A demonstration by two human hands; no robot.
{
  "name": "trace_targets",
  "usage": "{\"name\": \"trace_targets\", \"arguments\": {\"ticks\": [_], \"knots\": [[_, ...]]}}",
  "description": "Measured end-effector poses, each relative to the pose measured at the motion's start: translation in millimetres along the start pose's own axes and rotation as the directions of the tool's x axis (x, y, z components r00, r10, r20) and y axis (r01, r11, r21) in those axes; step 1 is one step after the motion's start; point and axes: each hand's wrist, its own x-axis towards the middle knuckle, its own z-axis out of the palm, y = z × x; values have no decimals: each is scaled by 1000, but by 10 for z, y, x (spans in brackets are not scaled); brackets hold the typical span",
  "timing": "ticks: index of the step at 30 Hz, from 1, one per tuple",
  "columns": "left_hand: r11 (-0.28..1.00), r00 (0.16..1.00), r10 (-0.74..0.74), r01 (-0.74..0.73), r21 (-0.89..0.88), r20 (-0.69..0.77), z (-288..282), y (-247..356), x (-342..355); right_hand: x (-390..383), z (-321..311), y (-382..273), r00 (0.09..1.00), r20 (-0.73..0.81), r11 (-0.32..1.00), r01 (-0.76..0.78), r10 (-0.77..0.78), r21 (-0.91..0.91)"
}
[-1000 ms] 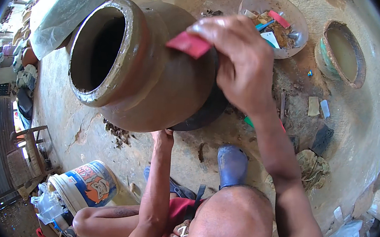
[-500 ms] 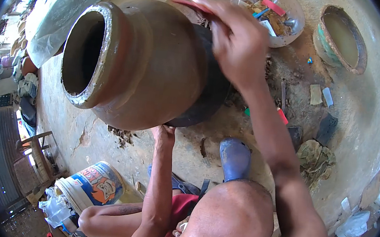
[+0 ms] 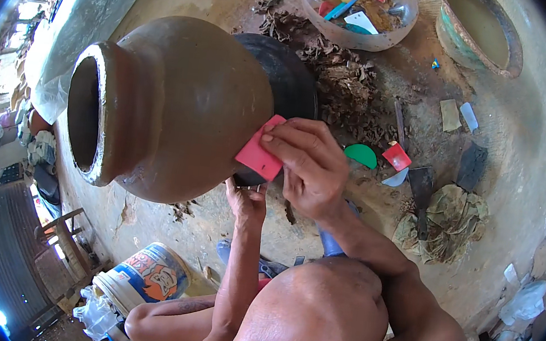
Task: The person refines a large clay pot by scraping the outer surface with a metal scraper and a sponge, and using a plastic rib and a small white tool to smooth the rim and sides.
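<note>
"One brown clay pot (image 3: pixel 193 109) is what we look at first. Where is it?"

"We see it against a black rounded base (image 3: pixel 295 83), its mouth turned left, away from that base."

"And the hands at it?"

"The person's right hand (image 3: pixel 313 165) has its fingers pinched on a pink scraper (image 3: pixel 261 153), at the pot's wall near the base. We spot a dark mark on the scraper, too small for us to read."

"What of the left hand (image 3: pixel 248 201)?"

"It is just below the pot, fingertips up by the underside. We cannot tell whether they grip or only support."

"Beyond the pot?"

"Dark clay scraps (image 3: pixel 345 88) lie to its right. Past those we have a green half-disc (image 3: pixel 361 155), a red square (image 3: pixel 396 157) and a flat dark tool (image 3: pixel 422 186), its handle on a crumpled cloth (image 3: pixel 453 226). Up and right of the pot, a clear plastic bowl (image 3: pixel 360 42) holds small coloured pieces, and a tub (image 3: pixel 456 40) of cloudy liquid stands farther right."

"Any lettering?"

"Below the pot, we find a white bucket (image 3: pixel 119 289) with a blue label (image 3: pixel 152 271): big printed letters and an orange-haired cartoon figure."
</note>
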Motion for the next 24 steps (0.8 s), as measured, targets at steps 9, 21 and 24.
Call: {"name": "trace_targets", "arguments": {"ticks": [9,21,24], "knots": [[933,936,245,-299,200,254,-350,662,718,1342,289,562,983,182,981,-56,21,187],[934,948,227,-276,227,222,-304,507,624,68,-32,150,999,-39,1000,-3,4,23],[959,979,203,-195,207,-21,-166,535,478,626,26,341,994,-107,1000,21,-23,-20]]}}
